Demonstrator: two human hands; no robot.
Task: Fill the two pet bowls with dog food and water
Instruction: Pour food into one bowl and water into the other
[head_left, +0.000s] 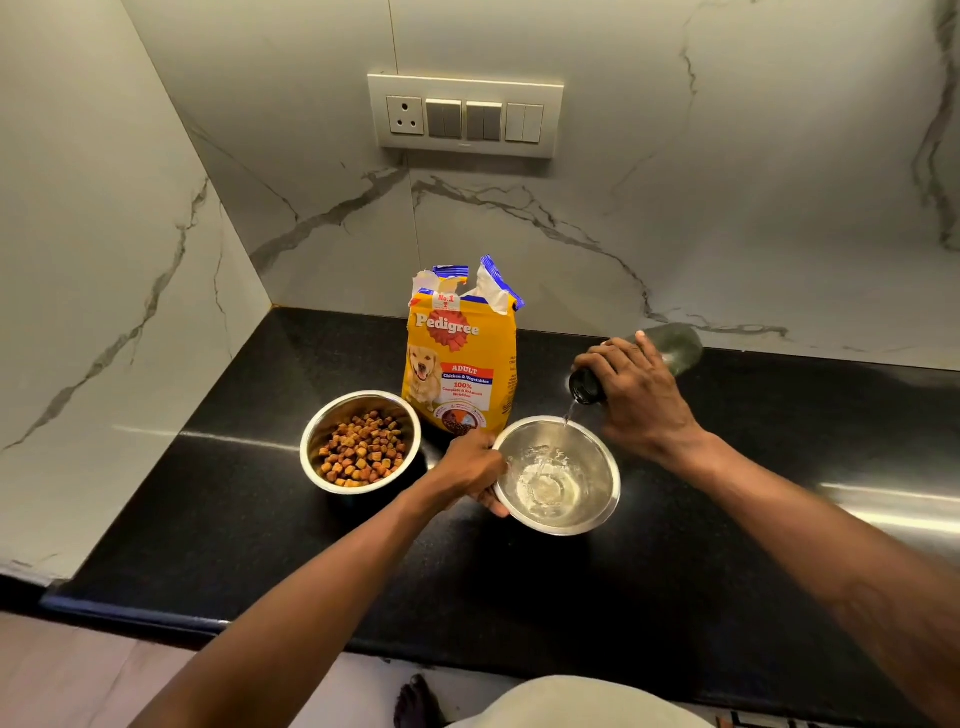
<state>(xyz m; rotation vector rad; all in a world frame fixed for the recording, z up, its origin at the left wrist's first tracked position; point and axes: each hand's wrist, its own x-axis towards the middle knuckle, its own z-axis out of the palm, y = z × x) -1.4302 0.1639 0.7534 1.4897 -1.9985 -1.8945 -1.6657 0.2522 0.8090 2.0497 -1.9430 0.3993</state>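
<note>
Now, pouring water into the second bowl. With my right hand I close my fingers around a dark glass bottle, tipped so that its mouth points down and left; a thin stream of water falls from it just inside the far rim of the right-hand steel bowl. My left hand grips that bowl's near-left rim, thumb over the edge and fingers curled under its side, holding it slightly tilted toward me on the black counter. A shallow pool already shows at the bottom, so I judge the fill as only begun.

Beside it, to the left and not touching, stands the other steel bowl, already holding a layer of brown kibble. Behind and between the two bowls the yellow dog-food bag stands upright with its top torn open.

To do this step well, I should keep the stream thin and aimed at the inner wall, not the pool, so it does not splash. I should level the bowl as the water rises, since a tilted rim would likely spill first on the near side. The bottle's mouth should stay close above the rim, and I should right it before the water nears the top. The bag stands close enough that a splash could wet it.
</note>
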